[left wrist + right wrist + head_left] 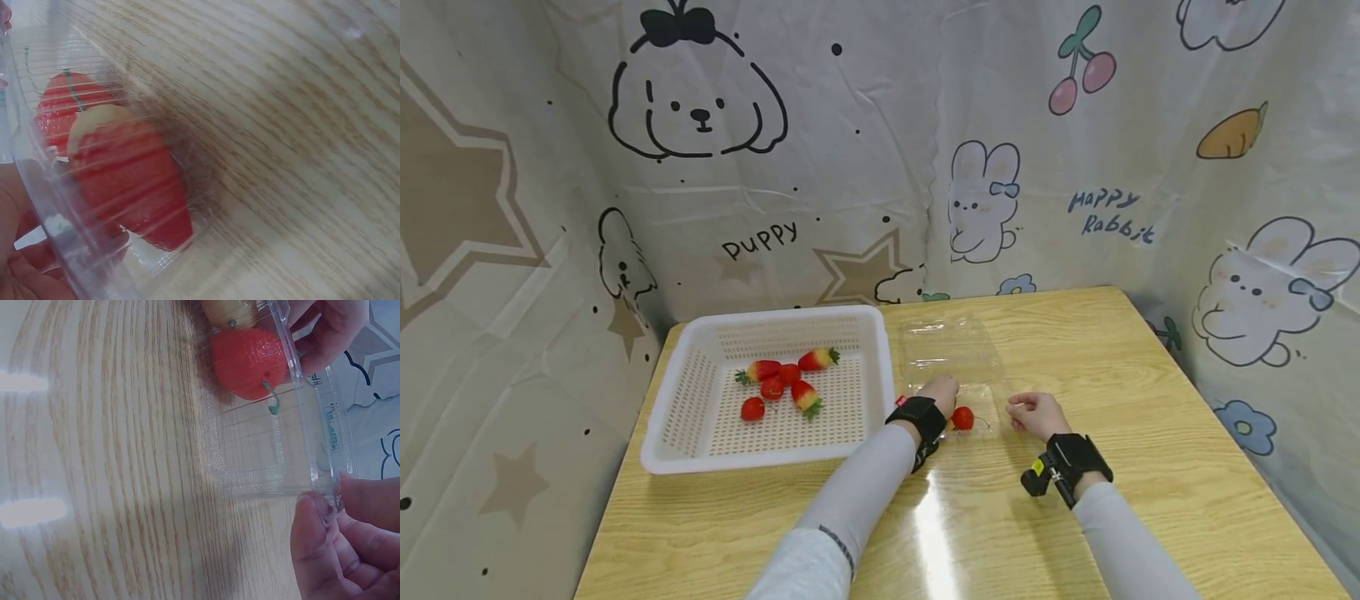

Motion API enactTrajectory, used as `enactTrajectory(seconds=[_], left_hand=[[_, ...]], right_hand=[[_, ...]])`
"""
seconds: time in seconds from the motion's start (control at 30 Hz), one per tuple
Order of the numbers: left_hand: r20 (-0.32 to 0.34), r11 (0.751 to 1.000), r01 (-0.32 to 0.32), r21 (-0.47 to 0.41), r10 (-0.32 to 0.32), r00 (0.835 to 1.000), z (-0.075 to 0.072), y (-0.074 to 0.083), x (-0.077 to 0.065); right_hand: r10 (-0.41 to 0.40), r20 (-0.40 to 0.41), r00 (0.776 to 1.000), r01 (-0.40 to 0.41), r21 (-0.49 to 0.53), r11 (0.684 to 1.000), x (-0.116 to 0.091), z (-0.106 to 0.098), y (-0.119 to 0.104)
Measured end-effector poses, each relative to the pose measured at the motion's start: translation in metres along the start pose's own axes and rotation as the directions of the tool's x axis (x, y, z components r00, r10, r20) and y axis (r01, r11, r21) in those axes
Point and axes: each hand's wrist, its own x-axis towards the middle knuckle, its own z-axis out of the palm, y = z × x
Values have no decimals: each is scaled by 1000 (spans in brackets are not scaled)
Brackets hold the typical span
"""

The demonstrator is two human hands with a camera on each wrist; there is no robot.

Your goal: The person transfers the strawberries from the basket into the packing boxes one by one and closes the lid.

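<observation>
A clear plastic clamshell box [983, 398] lies with its lid [951, 346] spread back. Inside it are a red cherry [249, 365] with a green stem and a red-and-yellow strawberry [134, 181], the latter mostly covered by the left hand in the head view. My left hand [942, 393] reaches to the box's left part, its fingers [40, 265] beside the strawberry behind the clear wall. Whether they grip the fruit or the wall is hidden. At the box's right end, my right hand [340, 540] pinches the rim between thumb and fingers.
To the left stands a white perforated basket [655, 417] holding several strawberries [806, 398] and red cherries [752, 408]. Its right wall is close to the left forearm. All sits on a wood-grain table [1150, 467], with printed curtains [865, 150] behind and at both sides.
</observation>
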Motion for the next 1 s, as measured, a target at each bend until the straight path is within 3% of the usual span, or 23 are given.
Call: enactTrajectory(seconds=[0.03, 0.13, 0.17, 0.3, 0.37, 0.5, 0.57, 0.6, 0.7, 0.73, 0.8, 0.83, 1.0], left_hand=[[17, 1000, 12, -2, -12, 1000, 0, 0, 0], [-18, 1000, 0, 25, 0, 1000, 3, -3, 1], [14, 1000, 20, 4, -20, 1000, 2, -3, 0], [19, 1000, 21, -16, -21, 1000, 0, -4, 1], [109, 996, 67, -61, -60, 992, -11, -2, 0], [185, 996, 43, -74, -29, 982, -37, -1, 5], [262, 994, 59, -92, -33, 965, -98, 16, -11], [226, 993, 19, -116, 8, 974, -103, 12, -7], [292, 976, 64, -208, 0, 956, -203, 35, -37], [287, 971, 57, -234, 13, 958, -236, 42, -51], [242, 968, 14, -250, 48, 969, -261, 36, -57], [255, 971, 21, -239, 42, 966, -297, 44, -73], [117, 974, -78, -213, 105, 988, -340, 16, -88]], right_hand=[[-4, 0, 1000, 4, 1, 1000, 0, 0, -1], [-17, 3, 1000, 17, -3, 1000, -1, 0, -2], [-22, 4, 1000, 22, -7, 1000, -1, -1, -3], [-30, 6, 1000, 30, -19, 999, -1, -1, -2], [-29, 4, 1000, 29, -15, 999, -1, 0, -2], [-22, 4, 1000, 22, -5, 1000, -1, 0, -2], [-17, 8, 1000, 17, 0, 1000, 0, 0, -1], [-16, 10, 1000, 16, 0, 1000, 0, 0, -1], [-8, 10, 1000, 8, 2, 1000, 1, 0, 0], [-8, 11, 1000, 8, -2, 1000, 1, 0, 1], [-11, 13, 1000, 11, -6, 1000, 1, 0, 2], [-9, 13, 1000, 9, -5, 1000, 2, 0, 3], [-16, 18, 1000, 16, 2, 1000, 2, 0, 5]])
